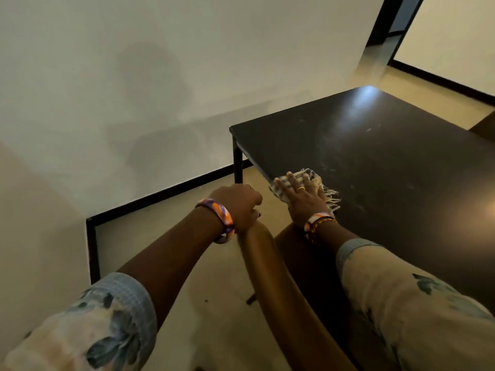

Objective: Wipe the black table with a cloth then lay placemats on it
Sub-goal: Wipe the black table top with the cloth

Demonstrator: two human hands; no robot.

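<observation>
Head view: I see my right hand (301, 195) pressed flat, fingers spread, on the checked cloth (316, 183) at the black table (375, 156) near edge, fringe trailing right of my wrist. Left hand (238, 207) clamped on the brown chair back (267, 263).

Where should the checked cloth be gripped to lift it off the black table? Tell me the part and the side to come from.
Grip the fringed right end of the cloth, coming from the right and above. The right hand lies flat over its middle, pressing it onto the black table near the left edge, so only the tasselled end sticks out free.
</observation>
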